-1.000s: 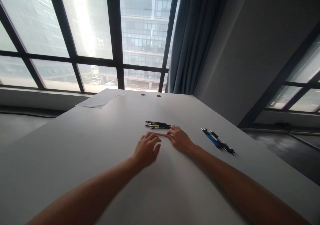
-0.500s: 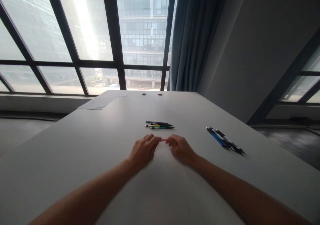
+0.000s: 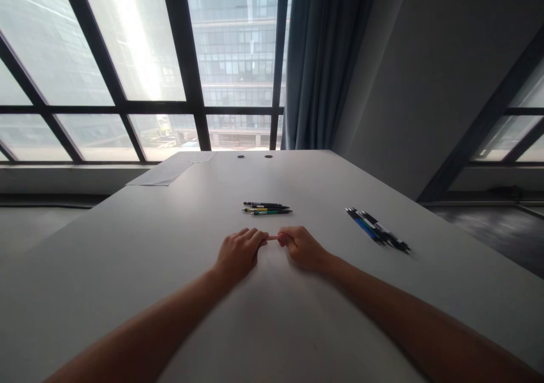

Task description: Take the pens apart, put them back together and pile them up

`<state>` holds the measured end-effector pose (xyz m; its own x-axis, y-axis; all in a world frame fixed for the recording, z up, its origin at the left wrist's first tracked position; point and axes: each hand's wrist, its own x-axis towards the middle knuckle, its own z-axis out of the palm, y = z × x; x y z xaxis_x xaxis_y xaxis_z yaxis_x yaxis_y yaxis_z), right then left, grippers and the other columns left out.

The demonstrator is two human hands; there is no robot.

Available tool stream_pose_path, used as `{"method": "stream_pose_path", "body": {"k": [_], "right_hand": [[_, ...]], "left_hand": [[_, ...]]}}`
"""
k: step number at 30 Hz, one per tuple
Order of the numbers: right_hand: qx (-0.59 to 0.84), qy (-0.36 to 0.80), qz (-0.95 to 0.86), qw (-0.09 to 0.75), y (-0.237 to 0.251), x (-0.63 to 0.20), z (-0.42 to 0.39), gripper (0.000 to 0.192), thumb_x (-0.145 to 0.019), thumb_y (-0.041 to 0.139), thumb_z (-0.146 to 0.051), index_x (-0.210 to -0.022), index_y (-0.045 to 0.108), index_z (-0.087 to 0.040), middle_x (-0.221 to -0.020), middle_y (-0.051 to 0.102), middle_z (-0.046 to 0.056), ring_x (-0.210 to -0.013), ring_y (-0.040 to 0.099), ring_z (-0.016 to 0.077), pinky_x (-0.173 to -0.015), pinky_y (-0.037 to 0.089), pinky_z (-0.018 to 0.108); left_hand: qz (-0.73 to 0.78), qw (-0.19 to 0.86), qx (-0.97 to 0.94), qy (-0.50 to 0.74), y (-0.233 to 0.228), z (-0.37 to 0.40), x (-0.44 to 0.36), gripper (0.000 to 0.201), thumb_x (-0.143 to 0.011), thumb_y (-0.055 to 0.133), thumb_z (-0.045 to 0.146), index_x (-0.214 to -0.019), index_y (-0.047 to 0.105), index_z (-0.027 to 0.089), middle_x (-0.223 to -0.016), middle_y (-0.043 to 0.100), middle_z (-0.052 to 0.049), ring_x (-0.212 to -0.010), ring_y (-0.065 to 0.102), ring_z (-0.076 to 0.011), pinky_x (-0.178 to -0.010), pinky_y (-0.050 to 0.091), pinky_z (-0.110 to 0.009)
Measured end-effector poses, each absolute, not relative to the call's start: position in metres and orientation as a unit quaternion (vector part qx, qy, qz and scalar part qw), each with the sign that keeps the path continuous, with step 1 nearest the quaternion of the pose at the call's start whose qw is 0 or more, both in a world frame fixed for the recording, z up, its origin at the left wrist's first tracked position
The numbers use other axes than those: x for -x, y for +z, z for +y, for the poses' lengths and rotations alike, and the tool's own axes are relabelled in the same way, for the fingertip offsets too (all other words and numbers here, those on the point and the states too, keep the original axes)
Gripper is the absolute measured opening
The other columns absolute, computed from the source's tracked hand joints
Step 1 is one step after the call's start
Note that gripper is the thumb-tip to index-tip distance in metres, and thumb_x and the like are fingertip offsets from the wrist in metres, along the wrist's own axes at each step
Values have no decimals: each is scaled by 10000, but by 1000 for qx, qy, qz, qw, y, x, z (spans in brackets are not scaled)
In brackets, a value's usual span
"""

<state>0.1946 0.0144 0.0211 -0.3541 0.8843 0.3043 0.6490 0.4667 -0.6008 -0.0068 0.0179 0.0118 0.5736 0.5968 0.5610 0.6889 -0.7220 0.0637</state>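
I pinch a pink pen (image 3: 272, 237) between my left hand (image 3: 237, 254) and right hand (image 3: 302, 249), three pens (image 3: 266, 208) just beyond, more pens (image 3: 377, 232) off right.

Both hands are resting together mid-table, the left hand (image 3: 238, 252) and right hand (image 3: 302, 248) closing on a pink pen (image 3: 272, 237) between them. Just beyond the fingertips, a small row of pens (image 3: 267, 208) is lying crosswise, blocking a straight push forward. Well off to the right hand's outer side, a second bunch of pens (image 3: 377, 231) is narrowing that lane. Bare table (image 3: 127, 258) is stretching wide to the left hand's outer side, with a paper sheet (image 3: 164, 173) lying far ahead.
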Motion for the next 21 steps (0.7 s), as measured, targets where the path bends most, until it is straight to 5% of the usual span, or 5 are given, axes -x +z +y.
{"method": "stream_pose_path", "body": {"k": [9, 16, 21], "right_hand": [[441, 60, -824, 351, 20, -191, 13, 227, -819, 426, -115, -616, 502, -183, -627, 541, 26, -642, 471, 154, -633, 342, 268], [358, -115, -891, 255, 28, -200, 15, 244, -864, 400, -147, -685, 563, -179, -660, 549, 52, -699, 436, 179, -715, 301, 326], [383, -84, -882, 262, 29, -202, 15, 252, -906, 396, -184, -759, 600, -164, -731, 607, 66, -704, 468, 174, -708, 321, 315]], "left_hand": [[-414, 76, 871, -252, 19, 12, 1, 186, -931, 411, 187, -938, 596, 209, -852, 701, -31, -682, 641, -163, -564, 403, -248], [-436, 13, 871, -226, 23, 10, 2, 200, -903, 416, 175, -913, 612, 213, -819, 723, -35, -630, 644, -177, -550, 399, -253], [-396, 27, 879, -266, 21, 15, 7, 209, -969, 404, 292, -1021, 594, 221, -921, 714, -38, -777, 656, -178, -603, 428, -251]]}}
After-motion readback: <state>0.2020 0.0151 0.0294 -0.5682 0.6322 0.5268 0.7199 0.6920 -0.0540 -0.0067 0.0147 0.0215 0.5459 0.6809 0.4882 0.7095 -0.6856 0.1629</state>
